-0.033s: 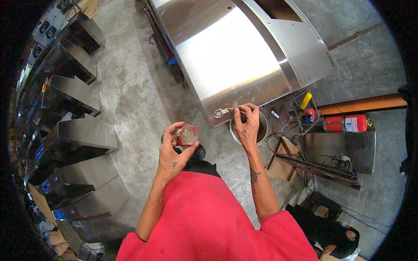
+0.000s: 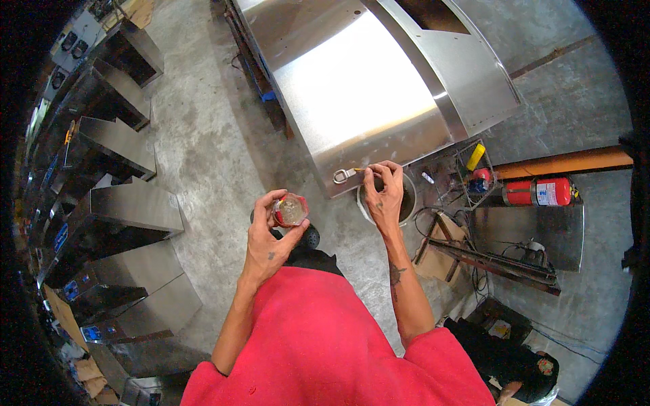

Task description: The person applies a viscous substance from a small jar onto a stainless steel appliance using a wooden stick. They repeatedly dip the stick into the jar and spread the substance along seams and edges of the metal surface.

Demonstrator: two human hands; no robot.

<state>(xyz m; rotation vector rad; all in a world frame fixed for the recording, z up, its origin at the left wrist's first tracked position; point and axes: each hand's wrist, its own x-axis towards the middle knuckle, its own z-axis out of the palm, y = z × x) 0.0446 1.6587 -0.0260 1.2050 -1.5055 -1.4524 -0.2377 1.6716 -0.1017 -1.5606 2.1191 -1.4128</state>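
Observation:
My left hand (image 2: pixel 265 233) is closed around a small round red container (image 2: pixel 291 210) with greyish, clear-looking contents, held with its top facing up. My right hand (image 2: pixel 384 196) pinches a thin yellowish end between thumb and fingertips. That end seems to join a small metal piece (image 2: pixel 344 176) with a ring-shaped loop, which shows against the near corner of a shiny sheet-metal panel (image 2: pixel 359 88). Whether the metal piece touches the panel, I cannot tell. Beneath my right hand stands a round bucket (image 2: pixel 365 211) with a pale rim, partly hidden by the hand.
Several metal cabinets (image 2: pixel 132 210) line the left side. To the right are a wire basket (image 2: pixel 467 179) with a yellow item, a red fire extinguisher (image 2: pixel 545 192), an orange beam (image 2: pixel 562 162) and a metal frame (image 2: pixel 487 254) with cables. Another person (image 2: pixel 501 355) is low at the right.

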